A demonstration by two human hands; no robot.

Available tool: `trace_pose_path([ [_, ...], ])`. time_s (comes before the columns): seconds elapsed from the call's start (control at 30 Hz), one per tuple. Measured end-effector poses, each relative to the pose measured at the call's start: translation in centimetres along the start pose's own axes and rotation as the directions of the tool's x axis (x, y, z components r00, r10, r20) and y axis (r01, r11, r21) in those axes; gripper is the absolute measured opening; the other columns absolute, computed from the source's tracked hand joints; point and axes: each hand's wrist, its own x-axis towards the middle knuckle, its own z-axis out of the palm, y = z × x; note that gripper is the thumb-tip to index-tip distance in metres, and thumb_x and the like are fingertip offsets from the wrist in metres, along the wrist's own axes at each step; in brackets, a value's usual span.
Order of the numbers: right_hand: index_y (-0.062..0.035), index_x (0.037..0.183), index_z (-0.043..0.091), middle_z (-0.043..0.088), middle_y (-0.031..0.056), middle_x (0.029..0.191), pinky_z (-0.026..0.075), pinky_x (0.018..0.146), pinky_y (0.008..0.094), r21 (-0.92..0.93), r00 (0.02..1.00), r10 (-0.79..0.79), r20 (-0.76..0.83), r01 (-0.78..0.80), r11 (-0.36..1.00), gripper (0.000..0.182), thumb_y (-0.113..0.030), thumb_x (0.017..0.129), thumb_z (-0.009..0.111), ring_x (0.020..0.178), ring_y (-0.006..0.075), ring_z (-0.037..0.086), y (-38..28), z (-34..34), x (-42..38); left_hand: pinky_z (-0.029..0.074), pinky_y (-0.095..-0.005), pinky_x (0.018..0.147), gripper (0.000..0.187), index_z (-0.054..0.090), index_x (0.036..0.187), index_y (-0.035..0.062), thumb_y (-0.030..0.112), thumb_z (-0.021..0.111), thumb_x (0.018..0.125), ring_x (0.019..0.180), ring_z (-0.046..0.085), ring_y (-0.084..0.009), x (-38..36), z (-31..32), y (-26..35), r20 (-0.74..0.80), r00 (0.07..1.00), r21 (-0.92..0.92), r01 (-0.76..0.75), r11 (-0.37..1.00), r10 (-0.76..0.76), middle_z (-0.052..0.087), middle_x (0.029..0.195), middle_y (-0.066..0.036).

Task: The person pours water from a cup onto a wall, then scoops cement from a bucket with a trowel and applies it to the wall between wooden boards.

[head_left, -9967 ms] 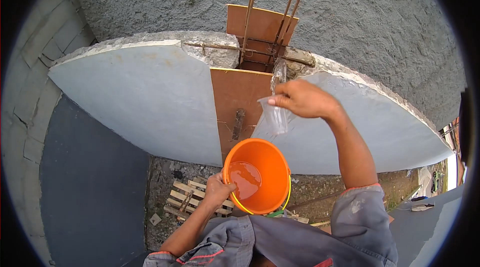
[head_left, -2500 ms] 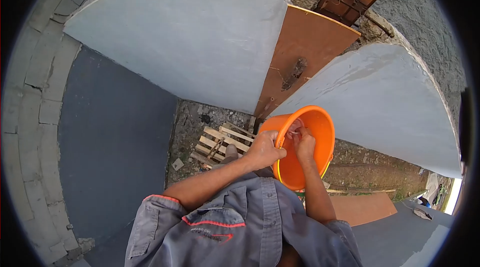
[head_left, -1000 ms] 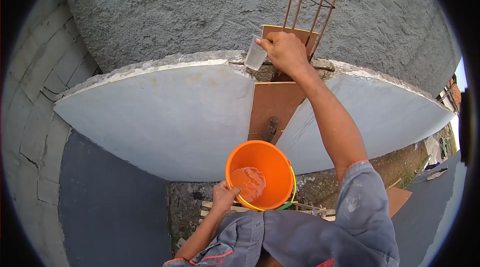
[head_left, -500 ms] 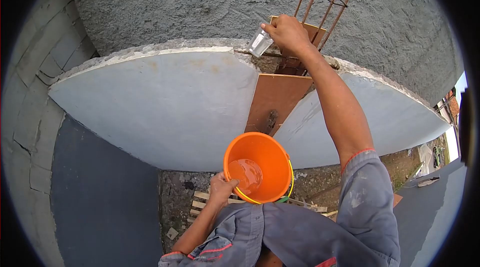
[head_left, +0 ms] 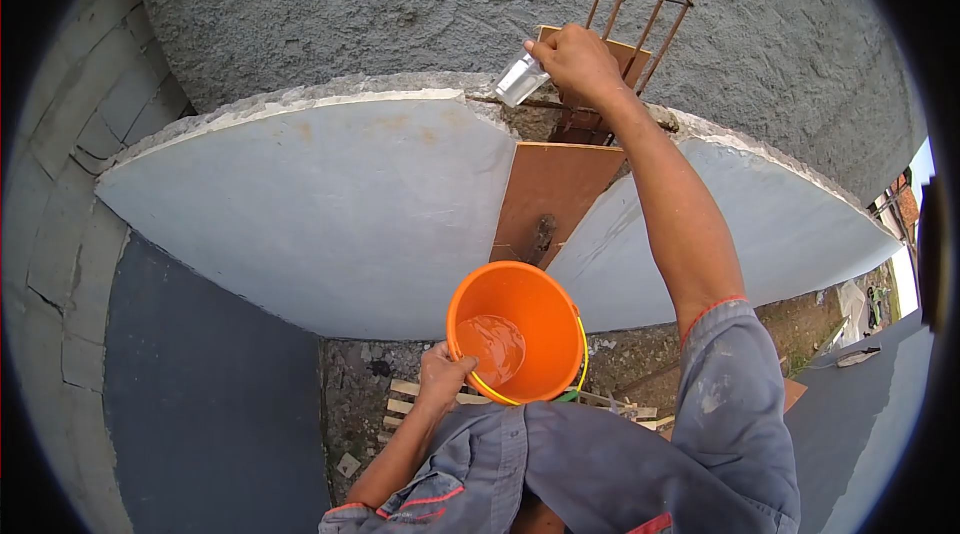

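Observation:
My left hand is closed on the rim of an orange bucket, with the thumb over the edge. Some clear water lies in the bottom of the bucket, and its yellow handle hangs down round the near side. Up at the top of the wall, my right hand grips a clear plastic cup. The cup is tilted, its lower end pointing down and left over the broken wall edge, beside a gap lined with brown boards.
Rusty rebar rises from the gap, tied with wire. A light-blue wall with a rough top edge spans both sides. Grey rendered wall stands behind, blockwork at left. Wooden slats lie on the rubble below.
The cup in my right hand has shifted very slightly and leans a little more to the left. My left hand and the bucket hold almost the same position.

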Motion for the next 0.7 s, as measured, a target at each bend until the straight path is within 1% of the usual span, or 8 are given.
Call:
trace_pose_path([
  [0.07,-0.0034,0.084,0.075,0.072,0.0181,0.085,0.052,0.078,0.0502,0.008,1.0,0.001,-0.001,-0.001,1.0,0.044,-0.045,0.091,0.061,0.087,0.0366,0.069,0.0,0.0,-0.1,0.054,-0.0272,0.064,0.019,0.063,0.097,-0.0044,-0.007,0.064,0.078,0.069,0.064,-0.014,-0.1,0.0,0.0,-0.005,1.0,0.018,0.008,1.0,-0.007,0.068,0.085,-0.008],
  [0.17,-0.0041,0.083,0.075,0.072,0.0178,0.086,0.052,0.079,0.0503,0.037,1.0,0.015,0.012,-0.016,0.999,0.044,-0.045,0.091,0.061,0.088,0.0364,0.068,0.3,0.1,-0.1,0.054,-0.0274,0.064,0.02,0.063,0.098,-0.0046,-0.007,0.064,0.078,0.069,0.065,-0.0143,-0.1,0.1,0.2,-0.01,1.0,-0.011,-0.002,1.0,0.002,0.068,0.085,-0.008],
  [0.27,-0.005,0.083,0.075,0.072,0.0175,0.086,0.052,0.08,0.0501,0.041,0.999,0.04,0.009,-0.041,0.998,0.043,-0.045,0.091,0.061,0.089,0.0362,0.068,0.5,0.3,0.1,0.054,-0.0275,0.064,0.021,0.064,0.098,-0.0048,-0.008,0.064,0.078,0.069,0.065,-0.0143,-0.1,0.0,0.2,-0.015,1.0,0.017,0.003,1.0,-0.003,0.068,0.085,-0.009],
  [0.37,-0.0056,0.083,0.075,0.071,0.0178,0.086,0.051,0.081,0.0499,0.069,1.0,0.027,0.016,-0.028,0.997,0.043,-0.046,0.091,0.061,0.09,0.0361,0.068,0.9,0.3,0.3,0.054,-0.0274,0.064,0.021,0.064,0.099,-0.0049,-0.007,0.064,0.078,0.069,0.065,-0.0143,-0.3,0.1,0.5,-0.025,1.0,0.025,0.008,1.0,-0.008,0.068,0.085,-0.009],
  [0.47,-0.0061,0.083,0.075,0.071,0.018,0.086,0.051,0.081,0.0492,0.078,0.999,0.043,-0.007,-0.042,0.996,0.043,-0.045,0.091,0.061,0.09,0.0364,0.068,1.2,0.5,0.5,0.056,-0.0273,0.067,0.022,0.064,0.1,-0.005,-0.008,0.065,0.078,0.073,0.067,-0.0146,-0.2,0.0,0.2,0.017,1.0,0.009,0.023,1.0,-0.023,0.069,0.089,-0.009],
  [0.53,-0.0061,0.083,0.076,0.072,0.0182,0.087,0.051,0.081,0.0488,0.093,0.999,0.044,0.006,-0.044,0.995,0.043,-0.045,0.091,0.061,0.09,0.0365,0.068,1.0,0.1,0.5,0.056,-0.027,0.063,0.021,0.064,0.1,-0.005,-0.008,0.065,0.079,0.071,0.067,-0.0145,0.0,-0.1,-0.4,-0.019,1.0,0.036,0.006,0.999,-0.006,0.069,0.088,-0.009],
  [0.63,-0.0061,0.084,0.076,0.072,0.0184,0.087,0.052,0.08,0.0481,0.107,0.999,0.041,0.007,-0.041,0.993,0.042,-0.045,0.091,0.062,0.09,0.0366,0.069,1.1,0.1,0.8,0.056,-0.0268,0.06,0.021,0.064,0.099,-0.005,-0.008,0.064,0.079,0.068,0.067,-0.0144,0.1,-0.3,-0.7,-0.015,1.0,0.081,0.005,0.997,-0.004,0.069,0.087,-0.009],
  [0.7,-0.0062,0.084,0.076,0.072,0.0184,0.087,0.052,0.08,0.0479,0.108,0.999,0.036,0.0,-0.036,0.994,0.042,-0.045,0.09,0.062,0.09,0.0366,0.069,1.3,0.2,1.1,0.057,-0.0268,0.059,0.02,0.064,0.099,-0.0051,-0.008,0.064,0.079,0.068,0.067,-0.0146,-0.1,0.0,-0.3,-0.01,1.0,0.073,0.003,0.997,-0.002,0.069,0.087,-0.01],
])
